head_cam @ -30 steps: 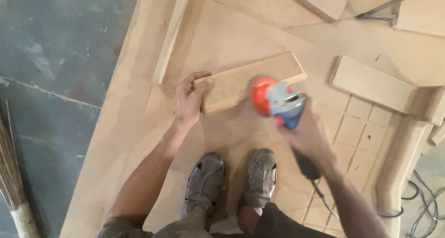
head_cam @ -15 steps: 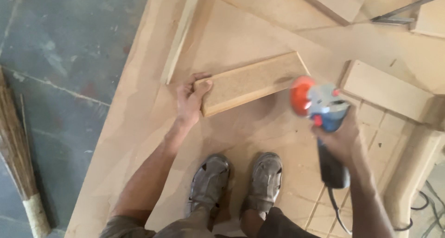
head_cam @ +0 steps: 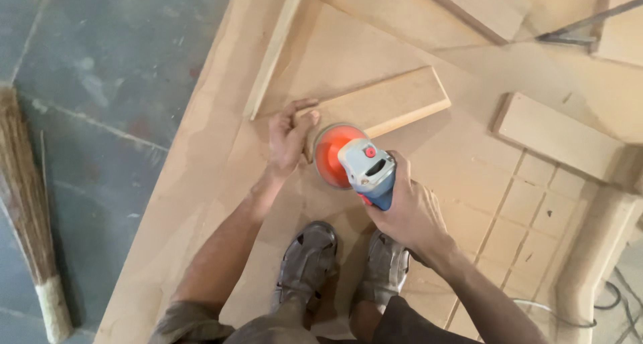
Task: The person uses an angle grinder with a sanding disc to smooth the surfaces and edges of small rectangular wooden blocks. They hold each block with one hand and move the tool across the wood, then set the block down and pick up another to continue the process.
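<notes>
The right hand is gripping the sander tightly and has brought it back from the right side to the near left end of the board. The left hand is still pressing that end, fingers closed around it. The board is lying on the sheet on the floor, just beside its left edge, above the shoes.

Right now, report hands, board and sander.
Left hand steadies board end. Right hand grips sander, orange disc at board's near edge. Nothing between them.
</notes>
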